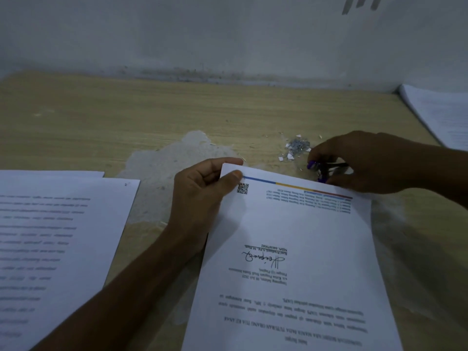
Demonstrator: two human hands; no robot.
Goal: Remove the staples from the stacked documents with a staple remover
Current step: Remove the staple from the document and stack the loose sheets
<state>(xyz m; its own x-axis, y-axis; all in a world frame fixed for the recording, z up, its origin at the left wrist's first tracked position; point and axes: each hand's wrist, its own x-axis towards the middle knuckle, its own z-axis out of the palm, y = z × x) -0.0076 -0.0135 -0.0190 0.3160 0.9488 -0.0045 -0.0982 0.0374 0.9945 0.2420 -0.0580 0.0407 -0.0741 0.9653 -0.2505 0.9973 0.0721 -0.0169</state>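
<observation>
staple removal in progress at the far edge of the document

the left hand (200,196), at centre frame, is pinching the far left corner of the document (291,249), with the thumb on top and the fingers curled beneath. it appears to be holding the sheets taut and steady against the pull of the tool. the right hand (367,160), at centre right, is gripping the remover (323,171) with curled fingers, at the far right part of the same edge. that is probably where the staple is sitting. the hand is hiding the tool's tip, so i cannot tell whether it is biting a staple.

a heap of staples (297,146) and paper scraps is lying on the desk (101,117) just above the remover, close enough for each pulled staple to be dropped there. one paper stack (50,236) is lying at lower left and another stack (443,115) at upper right, both apart from the work. which of them is finished is not evident.
</observation>
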